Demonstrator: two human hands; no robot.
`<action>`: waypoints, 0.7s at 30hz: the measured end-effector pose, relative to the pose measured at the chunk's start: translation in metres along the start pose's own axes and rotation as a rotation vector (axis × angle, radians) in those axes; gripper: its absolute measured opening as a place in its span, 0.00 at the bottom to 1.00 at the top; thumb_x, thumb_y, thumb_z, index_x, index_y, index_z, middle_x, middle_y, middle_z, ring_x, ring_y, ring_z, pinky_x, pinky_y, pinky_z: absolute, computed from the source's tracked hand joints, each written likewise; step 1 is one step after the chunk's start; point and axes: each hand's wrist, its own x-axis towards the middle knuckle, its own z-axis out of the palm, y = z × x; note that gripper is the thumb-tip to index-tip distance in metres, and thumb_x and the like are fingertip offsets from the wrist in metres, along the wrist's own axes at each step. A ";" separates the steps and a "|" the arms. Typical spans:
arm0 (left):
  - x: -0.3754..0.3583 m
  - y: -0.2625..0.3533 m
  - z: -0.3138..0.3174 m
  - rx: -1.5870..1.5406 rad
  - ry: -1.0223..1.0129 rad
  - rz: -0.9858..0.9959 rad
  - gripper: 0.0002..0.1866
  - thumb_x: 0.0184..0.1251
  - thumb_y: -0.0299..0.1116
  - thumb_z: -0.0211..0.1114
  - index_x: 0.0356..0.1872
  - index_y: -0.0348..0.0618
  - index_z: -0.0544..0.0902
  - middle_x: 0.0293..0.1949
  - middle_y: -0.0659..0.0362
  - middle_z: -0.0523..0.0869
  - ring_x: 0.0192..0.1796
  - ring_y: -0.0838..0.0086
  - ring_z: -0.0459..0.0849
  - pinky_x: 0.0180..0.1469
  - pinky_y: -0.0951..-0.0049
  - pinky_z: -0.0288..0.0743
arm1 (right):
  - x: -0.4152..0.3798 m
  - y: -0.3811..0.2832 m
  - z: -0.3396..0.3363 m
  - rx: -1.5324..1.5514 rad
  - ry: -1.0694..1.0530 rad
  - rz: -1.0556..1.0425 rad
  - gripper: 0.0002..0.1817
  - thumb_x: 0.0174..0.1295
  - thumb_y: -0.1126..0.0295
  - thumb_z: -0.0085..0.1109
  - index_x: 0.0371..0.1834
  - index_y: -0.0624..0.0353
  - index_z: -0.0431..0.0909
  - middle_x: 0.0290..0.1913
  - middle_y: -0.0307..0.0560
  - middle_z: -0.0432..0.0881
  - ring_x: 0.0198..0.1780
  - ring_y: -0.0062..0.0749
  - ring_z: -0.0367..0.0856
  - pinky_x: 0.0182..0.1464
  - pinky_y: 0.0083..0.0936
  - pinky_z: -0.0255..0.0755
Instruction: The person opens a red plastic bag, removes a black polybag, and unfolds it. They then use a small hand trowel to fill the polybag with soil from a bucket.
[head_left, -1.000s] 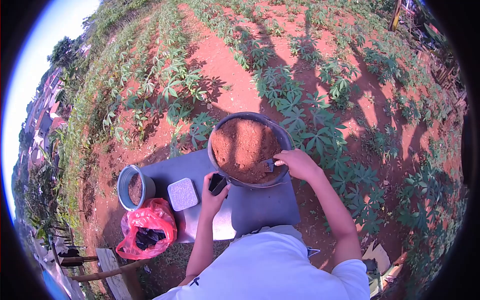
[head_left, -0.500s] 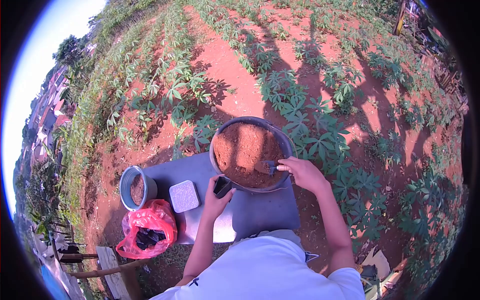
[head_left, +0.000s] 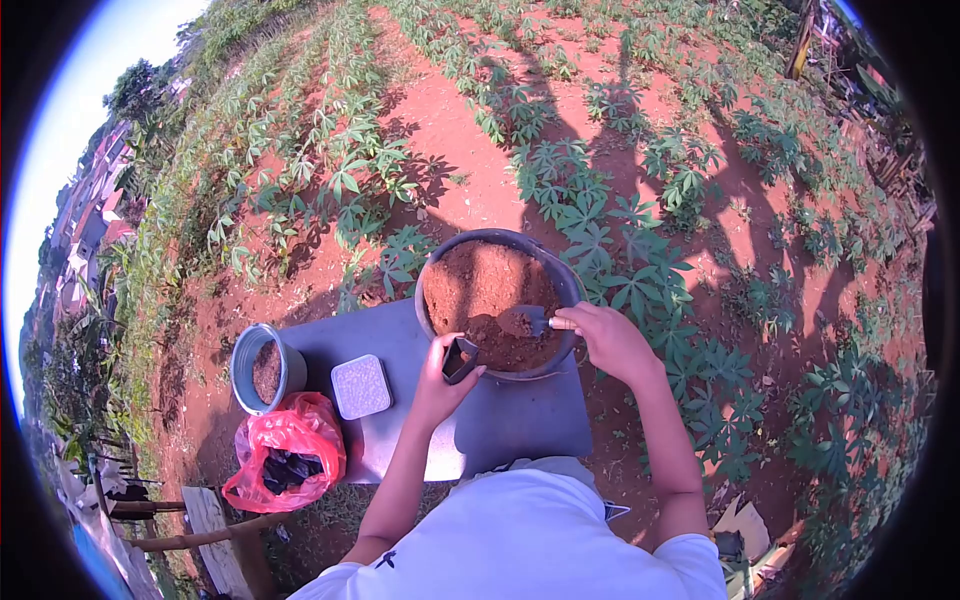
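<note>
My left hand (head_left: pixel 446 388) is wrapped round a small black seedling bag (head_left: pixel 460 359), its mouth held open at the near rim of a large tub (head_left: pixel 433 340). Reddish-brown soil (head_left: pixel 480 275) fills the tub. In my right hand (head_left: pixel 608 342) is the light handle of a hand trowel (head_left: pixel 537 320). Its dark blade carries a heap of soil and sits over the tub, to the right of the bag. Whether the bag has soil inside cannot be made out.
On the dark table (head_left: pixel 400 320) stand a grey-blue bucket (head_left: pixel 293 370) with brown material and a white-lidded square container (head_left: pixel 361 387). A red plastic bag (head_left: pixel 330 445) holding black plastic lies at the left edge. Leafy plants (head_left: pixel 635 280) grow close beyond the tub.
The trowel has come up from the soil with a load on its blade and moved slightly left. My left hand has shifted a little right, tilting the bag's mouth toward the tub.
</note>
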 end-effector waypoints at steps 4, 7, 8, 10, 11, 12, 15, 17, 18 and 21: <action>-0.004 -0.005 0.000 -0.024 0.006 -0.018 0.30 0.59 0.29 0.78 0.61 0.42 0.74 0.48 0.57 0.81 0.53 0.69 0.81 0.58 0.68 0.75 | -0.001 0.002 0.006 -0.034 0.021 -0.005 0.21 0.62 0.83 0.56 0.60 0.58 0.80 0.49 0.51 0.83 0.50 0.53 0.83 0.53 0.44 0.77; -0.011 -0.005 0.000 -0.025 0.012 -0.043 0.30 0.60 0.29 0.78 0.61 0.43 0.74 0.48 0.58 0.81 0.53 0.70 0.81 0.58 0.68 0.75 | -0.001 -0.001 0.007 0.023 0.043 0.010 0.17 0.63 0.82 0.55 0.55 0.59 0.81 0.49 0.52 0.84 0.49 0.56 0.83 0.50 0.48 0.77; -0.012 -0.007 0.000 -0.035 0.009 -0.066 0.30 0.60 0.28 0.78 0.62 0.43 0.74 0.48 0.58 0.81 0.53 0.70 0.81 0.58 0.68 0.75 | -0.001 0.000 0.007 0.023 0.039 0.011 0.17 0.63 0.82 0.55 0.55 0.59 0.81 0.49 0.52 0.84 0.49 0.56 0.83 0.50 0.48 0.77; -0.013 -0.009 -0.001 -0.045 0.009 -0.093 0.30 0.60 0.28 0.78 0.62 0.43 0.74 0.48 0.58 0.81 0.53 0.70 0.81 0.58 0.68 0.75 | 0.000 0.000 0.008 0.036 0.038 0.018 0.17 0.63 0.82 0.56 0.54 0.59 0.82 0.49 0.52 0.84 0.49 0.56 0.84 0.50 0.48 0.77; -0.013 -0.010 -0.001 -0.032 0.007 -0.085 0.30 0.60 0.28 0.78 0.62 0.44 0.74 0.49 0.58 0.81 0.53 0.70 0.81 0.58 0.68 0.75 | 0.000 0.000 0.008 0.037 0.035 0.017 0.17 0.63 0.82 0.56 0.54 0.59 0.82 0.49 0.52 0.84 0.49 0.56 0.84 0.50 0.48 0.77; -0.013 -0.010 -0.002 -0.021 0.004 -0.077 0.30 0.59 0.28 0.78 0.62 0.44 0.74 0.49 0.58 0.81 0.53 0.69 0.81 0.58 0.68 0.75 | 0.001 -0.001 0.007 0.036 0.026 0.020 0.17 0.64 0.82 0.56 0.54 0.59 0.81 0.49 0.52 0.84 0.49 0.56 0.84 0.51 0.48 0.77; -0.011 -0.008 -0.002 -0.020 0.017 -0.055 0.31 0.59 0.28 0.78 0.62 0.44 0.74 0.49 0.58 0.81 0.53 0.69 0.81 0.59 0.68 0.75 | 0.003 0.006 0.011 0.029 0.000 0.025 0.16 0.63 0.82 0.56 0.53 0.59 0.82 0.49 0.52 0.84 0.49 0.55 0.83 0.51 0.48 0.76; -0.010 -0.011 -0.002 -0.025 0.020 -0.063 0.31 0.59 0.28 0.78 0.62 0.44 0.74 0.49 0.58 0.81 0.53 0.69 0.81 0.59 0.68 0.74 | 0.003 0.016 0.020 0.025 -0.019 0.030 0.16 0.62 0.82 0.56 0.53 0.59 0.82 0.49 0.51 0.84 0.49 0.54 0.83 0.51 0.47 0.76; -0.009 -0.013 -0.002 -0.029 0.024 -0.064 0.31 0.59 0.28 0.78 0.63 0.44 0.74 0.49 0.58 0.81 0.53 0.69 0.81 0.59 0.68 0.74 | 0.004 0.020 0.025 -0.022 -0.055 0.026 0.17 0.60 0.82 0.57 0.51 0.58 0.82 0.48 0.50 0.84 0.49 0.52 0.83 0.52 0.46 0.76; -0.010 -0.017 -0.001 -0.054 0.027 -0.078 0.31 0.59 0.28 0.78 0.62 0.44 0.74 0.48 0.58 0.80 0.53 0.69 0.80 0.60 0.67 0.74 | 0.009 0.034 0.042 -0.114 -0.125 -0.011 0.16 0.59 0.83 0.57 0.49 0.57 0.84 0.46 0.48 0.84 0.49 0.49 0.83 0.53 0.43 0.75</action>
